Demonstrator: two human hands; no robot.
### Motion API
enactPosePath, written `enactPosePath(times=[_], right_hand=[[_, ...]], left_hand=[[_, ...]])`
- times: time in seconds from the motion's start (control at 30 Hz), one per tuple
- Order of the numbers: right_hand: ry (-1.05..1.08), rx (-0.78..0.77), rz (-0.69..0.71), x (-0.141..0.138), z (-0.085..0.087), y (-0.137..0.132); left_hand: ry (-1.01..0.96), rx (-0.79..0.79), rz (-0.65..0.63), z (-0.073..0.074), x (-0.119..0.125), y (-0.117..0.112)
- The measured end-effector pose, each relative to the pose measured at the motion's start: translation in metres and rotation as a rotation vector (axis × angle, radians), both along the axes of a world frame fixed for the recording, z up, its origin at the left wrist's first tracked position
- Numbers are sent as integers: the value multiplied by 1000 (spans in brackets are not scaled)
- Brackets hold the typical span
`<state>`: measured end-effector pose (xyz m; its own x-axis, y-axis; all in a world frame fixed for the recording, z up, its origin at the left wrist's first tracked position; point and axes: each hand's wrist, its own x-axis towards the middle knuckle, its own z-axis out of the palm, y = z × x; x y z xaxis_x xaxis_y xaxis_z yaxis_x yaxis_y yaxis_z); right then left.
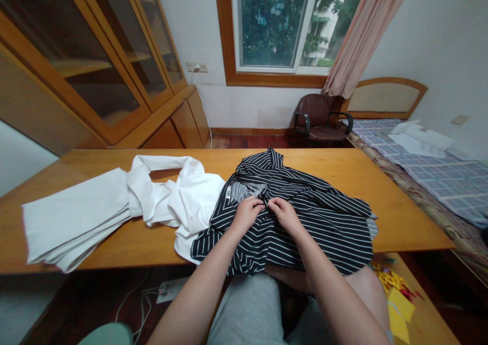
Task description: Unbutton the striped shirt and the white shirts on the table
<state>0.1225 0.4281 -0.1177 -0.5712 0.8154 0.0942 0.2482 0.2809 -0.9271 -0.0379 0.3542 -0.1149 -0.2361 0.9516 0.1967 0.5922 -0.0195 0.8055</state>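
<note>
A black shirt with thin white stripes (305, 218) lies crumpled on the wooden table (400, 202), its lower part hanging over the near edge onto my lap. My left hand (247, 213) and my right hand (284, 213) meet at the middle of the shirt. Both pinch the striped cloth near its front opening, fingers curled and fingertips almost touching. To the left, partly under the shirt, lies a white garment (114, 207), stretched out toward the table's left end.
A wooden cabinet with glass doors (114, 70) stands at the left wall. Behind the table are a dark red office chair (318, 118) and a window. A bed with a checked cover (438, 172) runs along the right. Cables lie on the floor under the table.
</note>
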Motion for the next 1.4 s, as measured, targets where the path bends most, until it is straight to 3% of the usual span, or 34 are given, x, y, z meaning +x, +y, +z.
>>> enactPosePath(times=[0.17,0.4,0.57,0.67,0.93,1.13,1.2,1.3,1.4], right_hand=[[-16,42,-8,0,-2,-1],[-75,251,-78,-3,-9,-7],[-44,260,-156,-4,-7,-12],[27,179,-256,0,-4,-11],[390,-290,-386,6,-3,2],[507,-354,-431,8,9,14],[531,-365,-397,7,16,17],[532,-352,-238,4,27,15],[435,-160,-124,5,32,3]], left_hand=[[-2,-3,-15,-4,-3,2],[-43,-29,-34,-2,-6,1],[-95,-26,-40,2,-6,-1],[-138,-14,-5,3,-6,-2],[-129,-51,-12,12,-5,-15],[23,-127,-6,31,-6,-24],[36,-160,-71,38,-10,-26],[-42,-170,-192,50,-18,-31],[-160,-117,-184,61,-27,-37]])
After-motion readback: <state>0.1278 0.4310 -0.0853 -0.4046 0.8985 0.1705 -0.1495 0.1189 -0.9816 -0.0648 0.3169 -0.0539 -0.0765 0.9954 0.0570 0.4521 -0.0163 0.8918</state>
